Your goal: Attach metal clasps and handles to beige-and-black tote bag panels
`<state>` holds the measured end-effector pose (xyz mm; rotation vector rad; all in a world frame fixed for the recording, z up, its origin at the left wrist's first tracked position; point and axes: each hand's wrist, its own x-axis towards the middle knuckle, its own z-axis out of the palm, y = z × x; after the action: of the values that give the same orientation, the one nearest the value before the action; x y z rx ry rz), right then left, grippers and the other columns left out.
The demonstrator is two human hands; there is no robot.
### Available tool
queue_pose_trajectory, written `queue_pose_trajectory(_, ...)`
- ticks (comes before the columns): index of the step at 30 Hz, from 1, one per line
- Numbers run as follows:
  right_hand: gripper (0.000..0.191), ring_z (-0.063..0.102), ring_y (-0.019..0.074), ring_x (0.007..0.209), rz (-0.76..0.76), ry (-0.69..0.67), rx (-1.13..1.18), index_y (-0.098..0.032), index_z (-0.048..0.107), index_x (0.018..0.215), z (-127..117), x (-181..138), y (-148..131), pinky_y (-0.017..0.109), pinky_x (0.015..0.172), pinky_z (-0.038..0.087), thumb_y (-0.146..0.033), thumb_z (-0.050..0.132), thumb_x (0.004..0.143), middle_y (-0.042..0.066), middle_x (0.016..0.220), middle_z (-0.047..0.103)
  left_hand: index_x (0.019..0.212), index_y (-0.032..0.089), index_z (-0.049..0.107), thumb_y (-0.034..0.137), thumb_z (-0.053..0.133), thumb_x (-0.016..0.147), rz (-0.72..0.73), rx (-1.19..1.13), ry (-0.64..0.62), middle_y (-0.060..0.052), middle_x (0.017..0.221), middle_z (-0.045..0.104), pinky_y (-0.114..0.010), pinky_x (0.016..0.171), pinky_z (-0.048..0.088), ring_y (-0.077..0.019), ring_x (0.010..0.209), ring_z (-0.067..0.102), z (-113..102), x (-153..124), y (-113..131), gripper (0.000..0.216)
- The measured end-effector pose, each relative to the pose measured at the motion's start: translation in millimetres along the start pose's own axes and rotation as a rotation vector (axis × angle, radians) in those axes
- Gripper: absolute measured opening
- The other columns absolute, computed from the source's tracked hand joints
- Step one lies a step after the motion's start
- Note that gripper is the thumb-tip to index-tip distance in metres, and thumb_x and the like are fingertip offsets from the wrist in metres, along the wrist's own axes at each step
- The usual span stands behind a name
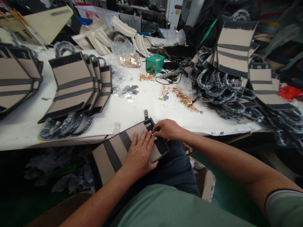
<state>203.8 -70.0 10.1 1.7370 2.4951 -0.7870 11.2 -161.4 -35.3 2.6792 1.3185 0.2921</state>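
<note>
The left hand lies flat, fingers spread, on a panel overlapping the near edge of the bench; the right hand pinches a dark piece at the panel's end. Beyond lie gold clips, then a green box toward the far edge.

I see the nearest panel is beige, with dark grey stripes across it and black borders. Counting the clock from the worker's seat, the panels at eleven repeat this same striped pattern. The table is white. At twelve, one box is green; at one, the small metal pieces are golden; at two, a bundle is bright orange-red. The worker's shirt is dull green.
</note>
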Motion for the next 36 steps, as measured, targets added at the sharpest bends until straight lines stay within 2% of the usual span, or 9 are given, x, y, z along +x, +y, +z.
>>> queue_pose_trajectory(4, 0.019, 0.069, 0.018, 0.083, -0.057, 0.015, 0.1, -0.029, 0.081, 0.097, -6.6, -5.5, 3.7, 0.025, 0.07, 0.045, -0.029, 0.07, 0.081, 0.0, 0.092, 0.078, 0.148, 0.008, 0.047, 0.062, 0.067, 0.077, -0.003, -0.039, 0.004, -0.017, 0.161, 0.036, -0.057, 0.126, 0.011, -0.0355, 0.152, 0.024, -3.5, 2.1, -1.7, 0.091)
queue_pose_trajectory(6, 0.016, 0.067, 0.0158, 0.077, -0.077, 0.102, 0.26, -0.024, 0.08, 0.094, -14.3, -12.2, 2.5, 0.024, 0.068, 0.046, -0.028, 0.07, 0.082, 0.0, 0.085, 0.077, 0.147, 0.009, 0.049, 0.061, 0.068, 0.076, 0.001, -0.05, 0.007, -0.017, 0.161, 0.036, -0.057, 0.126, 0.011, -0.0361, 0.152, 0.025, -5.5, 2.3, -3.1, 0.09)
queue_pose_trajectory(8, 0.017, 0.061, 0.0131, 0.065, -0.081, 0.264, 0.516, -0.02, 0.078, 0.087, -21.9, -19.1, -1.9, 0.023, 0.061, 0.044, -0.034, 0.071, 0.084, 0.0, 0.072, 0.072, 0.146, 0.011, 0.05, 0.06, 0.071, 0.074, 0.0, -0.057, 0.0, -0.017, 0.161, 0.036, -0.057, 0.126, 0.012, -0.0362, 0.152, 0.026, -7.5, 2.3, -3.8, 0.09)
queue_pose_trajectory(12, 0.037, 0.043, 0.0085, 0.043, -0.121, 0.589, 1.186, -0.019, 0.062, 0.07, -19.8, -18.5, -13.5, 0.023, 0.045, 0.038, -0.051, 0.068, 0.086, -0.006, 0.051, 0.05, 0.146, 0.012, 0.05, 0.062, 0.071, 0.074, -0.009, -0.055, -0.021, -0.015, 0.16, 0.038, -0.056, 0.126, 0.013, -0.0349, 0.151, 0.027, -11.3, 2.9, -3.5, 0.09)
queue_pose_trajectory(14, 0.039, 0.038, 0.007, 0.039, -0.136, 0.687, 1.455, -0.02, 0.055, 0.067, -9.2, -9.1, -16.1, 0.022, 0.041, 0.037, -0.052, 0.069, 0.085, -0.008, 0.051, 0.043, 0.147, 0.012, 0.05, 0.062, 0.069, 0.076, -0.002, -0.046, -0.021, -0.016, 0.16, 0.039, -0.056, 0.126, 0.013, -0.0346, 0.151, 0.028, -12.9, 3.8, -3.1, 0.088)
queue_pose_trajectory(16, 0.039, 0.036, 0.006, 0.038, -0.13, 0.738, 1.611, -0.02, 0.052, 0.065, 2.8, 1.3, -15.9, 0.021, 0.039, 0.036, -0.049, 0.072, 0.083, -0.009, 0.052, 0.041, 0.146, 0.013, 0.05, 0.062, 0.068, 0.077, 0.008, -0.038, -0.025, -0.016, 0.158, 0.042, -0.056, 0.125, 0.015, -0.0352, 0.15, 0.03, -14.3, 5.2, -2.9, 0.087)
queue_pose_trajectory(20, 0.035, 0.036, 0.0057, 0.037, -0.159, 0.775, 1.672, -0.019, 0.054, 0.065, 18.2, 8.3, -14.6, 0.021, 0.038, 0.035, -0.043, 0.07, 0.086, -0.009, 0.051, 0.04, 0.144, 0.014, 0.052, 0.064, 0.07, 0.074, 0.014, -0.026, -0.051, -0.017, 0.155, 0.045, -0.058, 0.124, 0.017, -0.0369, 0.149, 0.031, -15.4, 8.5, -3.3, 0.088)
queue_pose_trajectory(27, 0.038, 0.041, 0.0072, 0.042, -0.215, 0.61, 1.341, -0.019, 0.059, 0.062, 27.8, -5.9, -26.6, 0.022, 0.041, 0.036, -0.046, 0.07, 0.087, -0.004, 0.054, 0.05, 0.147, 0.014, 0.049, 0.063, 0.07, 0.076, 0.009, -0.03, -0.076, -0.017, 0.156, 0.045, -0.057, 0.125, 0.014, -0.0367, 0.148, 0.032, -13.7, 9.4, -4.8, 0.089)
queue_pose_trajectory(36, 0.038, 0.028, 0.0054, 0.037, -0.014, 0.878, 1.712, -0.021, 0.047, 0.063, 23.6, 13.1, -15.9, 0.021, 0.036, 0.03, -0.049, 0.067, 0.08, -0.009, 0.051, 0.032, 0.144, 0.015, 0.053, 0.062, 0.071, 0.074, 0.018, -0.036, -0.122, -0.016, 0.155, 0.046, -0.06, 0.123, 0.017, -0.0376, 0.149, 0.031, -17.5, 13.0, -4.9, 0.086)
